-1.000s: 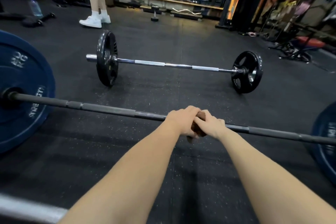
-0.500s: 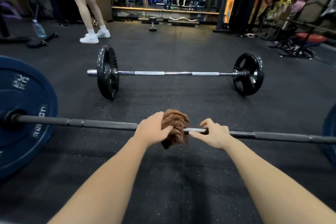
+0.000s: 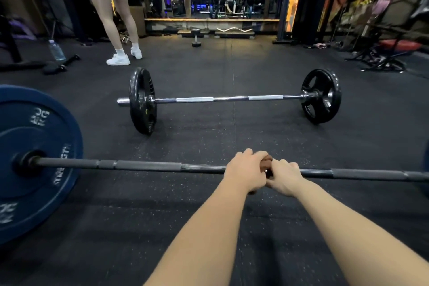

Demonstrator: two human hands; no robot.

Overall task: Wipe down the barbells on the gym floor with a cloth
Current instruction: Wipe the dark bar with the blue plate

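Fingers [image 3: 254, 158] of the left hand [image 3: 246, 170] are clamped round the brown cloth [image 3: 267, 162] on the near barbell [image 3: 144, 166]. The right hand [image 3: 285, 176], lately apart, is now closed up beside it, gripping the shaft. The far barbell [image 3: 228, 98], at twelve o'clock, is judged yet to be wiped.

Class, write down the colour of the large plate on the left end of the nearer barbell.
Dark blue plate with white lettering; the head view shows it.

Left hand [image 3: 246, 170] and right hand [image 3: 284, 176], both bare; left forearm [image 3: 209, 227] and right forearm [image 3: 348, 227] uncovered, smooth, tapering towards the wrists.
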